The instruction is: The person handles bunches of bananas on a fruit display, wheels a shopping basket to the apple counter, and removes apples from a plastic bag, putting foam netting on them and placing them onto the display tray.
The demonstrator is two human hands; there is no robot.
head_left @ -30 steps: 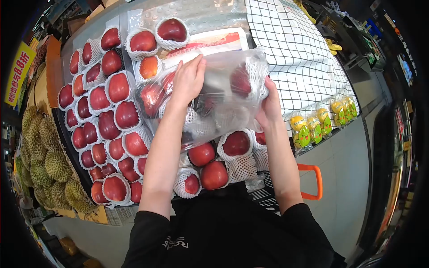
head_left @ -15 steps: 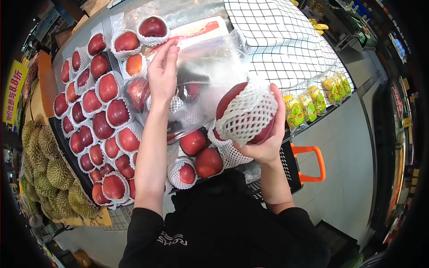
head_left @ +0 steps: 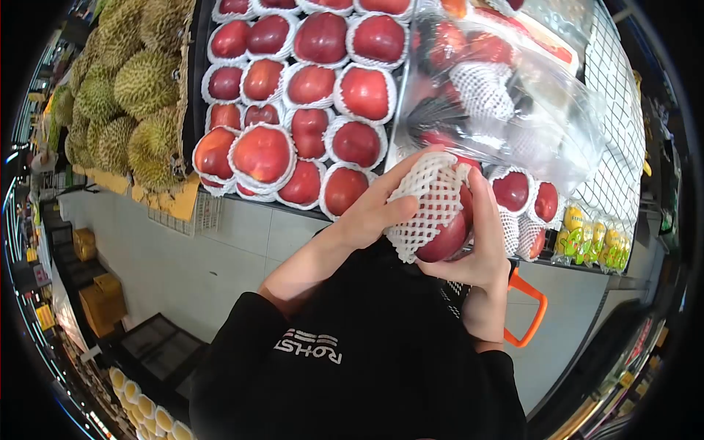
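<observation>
In front of my chest I hold a large dark red apple (head_left: 449, 238) between both hands. A white foam net sleeve (head_left: 427, 198) covers its upper left part, leaving the lower right skin bare. My left hand (head_left: 378, 209) grips the sleeve from the left, its thumb lying across the mesh. From the right, my right hand (head_left: 484, 253) cups the apple, fingers up along its side. Just beyond my hands, a clear plastic bag (head_left: 546, 136) lies over sleeved apples on the display.
Rows of apples in foam nets (head_left: 320, 37) fill the display ahead and left. Durians (head_left: 147, 81) are piled at far left. Bagged yellow fruit (head_left: 594, 238) stands at the right edge, near a checked cloth (head_left: 616, 88). An orange basket handle (head_left: 539, 315) is by my right forearm.
My left hand has left the plastic bag and come to the foam sleeve. The apple has come closer to my body in my right hand. The view has swung left.
</observation>
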